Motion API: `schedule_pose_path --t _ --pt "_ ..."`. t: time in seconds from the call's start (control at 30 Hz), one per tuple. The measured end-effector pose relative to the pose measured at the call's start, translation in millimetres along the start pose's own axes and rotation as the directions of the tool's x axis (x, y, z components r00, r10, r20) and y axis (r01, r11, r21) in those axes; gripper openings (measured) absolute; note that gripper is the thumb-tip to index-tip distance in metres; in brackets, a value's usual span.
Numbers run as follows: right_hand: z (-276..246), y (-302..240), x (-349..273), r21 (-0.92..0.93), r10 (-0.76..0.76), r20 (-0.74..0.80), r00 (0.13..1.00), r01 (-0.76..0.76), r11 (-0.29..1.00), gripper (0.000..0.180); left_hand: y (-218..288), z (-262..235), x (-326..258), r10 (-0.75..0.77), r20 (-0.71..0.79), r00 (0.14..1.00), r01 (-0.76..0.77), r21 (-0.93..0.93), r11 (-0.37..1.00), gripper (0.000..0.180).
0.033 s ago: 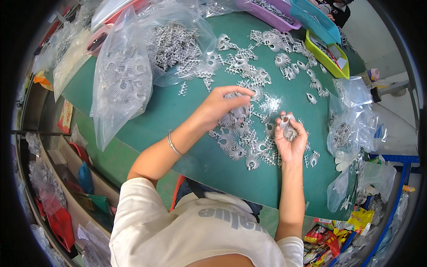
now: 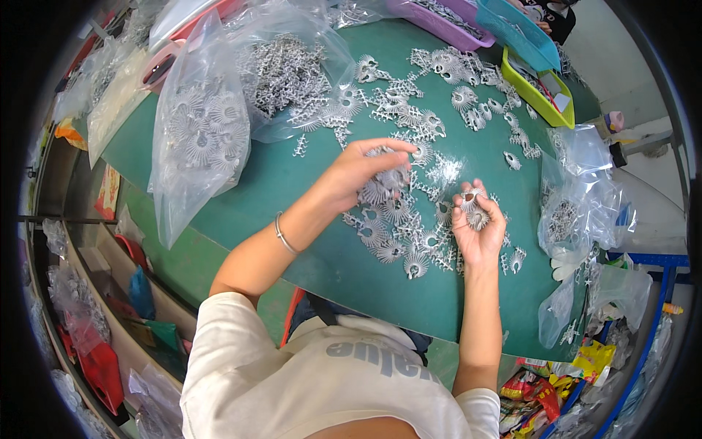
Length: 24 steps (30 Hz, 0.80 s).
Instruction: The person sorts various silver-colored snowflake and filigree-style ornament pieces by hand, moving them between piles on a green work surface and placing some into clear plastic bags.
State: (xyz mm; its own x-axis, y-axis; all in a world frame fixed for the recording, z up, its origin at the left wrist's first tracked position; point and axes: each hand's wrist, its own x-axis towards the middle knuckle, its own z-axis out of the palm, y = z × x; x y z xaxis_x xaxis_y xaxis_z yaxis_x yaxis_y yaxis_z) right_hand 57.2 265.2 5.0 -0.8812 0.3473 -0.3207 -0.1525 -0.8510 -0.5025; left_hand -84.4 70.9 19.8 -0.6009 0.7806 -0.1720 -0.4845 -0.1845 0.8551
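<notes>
Left hand [image 2: 355, 175] shifted slightly, curled over a spread of silver fan-shaped pieces [image 2: 372, 233] on the green table [image 2: 329, 265], whether gripping any I cannot tell, right hand [image 2: 479, 247] grasping two ridged fans [image 2: 478, 219] between bent fingers and thumb.

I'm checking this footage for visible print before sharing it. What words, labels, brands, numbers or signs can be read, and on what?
White shirt: large grey letters, upside down, partly legible; I won't copy them out.
Co-worker's black top: pale letters, too small to read.
Yellow packet, lower right: print too blurred to read.
Fan-shaped silver pieces: no print visible.
</notes>
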Motion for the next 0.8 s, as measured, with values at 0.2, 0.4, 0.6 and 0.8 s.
schedule_pose_path --t 0.2,0.4,0.6,0.8 --pt "-0.8 -12.8 0.1 0.051 0.092 0.155 0.984 -0.101 0.994 0.034 9.0 -5.8 6.4 -0.140 -0.067 0.988 0.094 -0.459 0.883 0.037" --pt "8.3 7.6 -3.3 -0.052 0.061 -0.109 0.992 -0.067 0.996 0.013 -17.8 -1.1 11.3 -0.150 0.072 0.986 0.166 -0.469 0.868 0.041" --pt "33.6 48.2 -20.5 0.066 0.003 -0.230 0.973 0.013 0.998 0.007 -47.7 55.5 -6.7 0.001 -0.248 0.969 -0.092 -0.354 0.931 0.024" --pt "52.8 74.1 -49.4 -0.238 -0.271 -0.084 0.959 0.245 0.940 0.015 -61.4 104.8 -43.1 0.496 -0.352 0.794 -0.415 0.283 0.865 0.032"
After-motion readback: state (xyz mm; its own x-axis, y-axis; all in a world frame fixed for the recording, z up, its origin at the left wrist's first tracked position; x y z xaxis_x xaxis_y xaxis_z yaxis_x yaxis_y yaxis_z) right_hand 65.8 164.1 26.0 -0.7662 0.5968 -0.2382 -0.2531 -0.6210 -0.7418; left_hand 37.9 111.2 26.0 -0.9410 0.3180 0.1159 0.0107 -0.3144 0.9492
